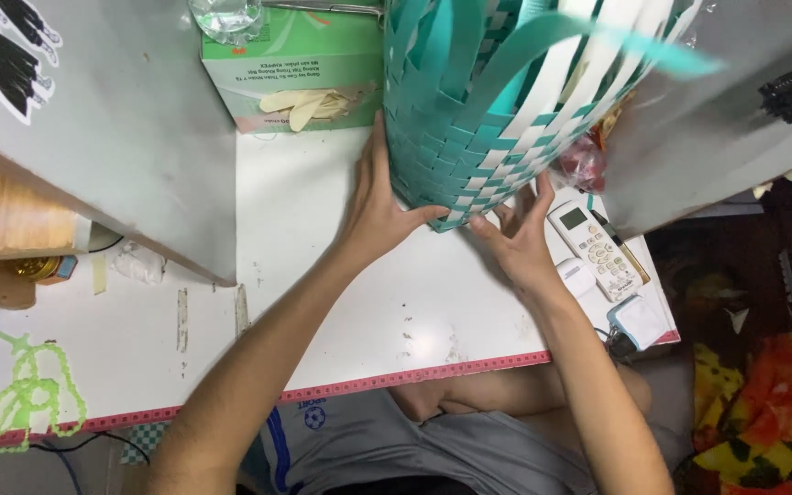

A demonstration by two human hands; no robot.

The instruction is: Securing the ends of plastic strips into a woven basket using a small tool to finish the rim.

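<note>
- A half-made basket woven from teal and white plastic strips (469, 137) stands on the white desk (323, 275), in front of the person and a bit to the right.
- The basket leans, with its bottom corner touching the desk between the two hands. Its long side runs up and away from the person, and loose strips stick out at the top.
- The left hand (379, 206) lies flat against the left wall of the basket. Its fingers (379, 151) point up along the weave, and the thumb hooks under the bottom edge.
- The right hand (520, 240) is under the bottom corner on the right side. Its fingers (543, 194) are spread open and press on the strips, not curled shut.
- Both hands touch the basket, so neither one is nearer.
- A white remote control with grey buttons (595, 249) lies on the desk just to the right of the right hand.
- A green cardboard box with pale gloves poking out (295, 69) sits behind the left hand, beside the basket.
</note>
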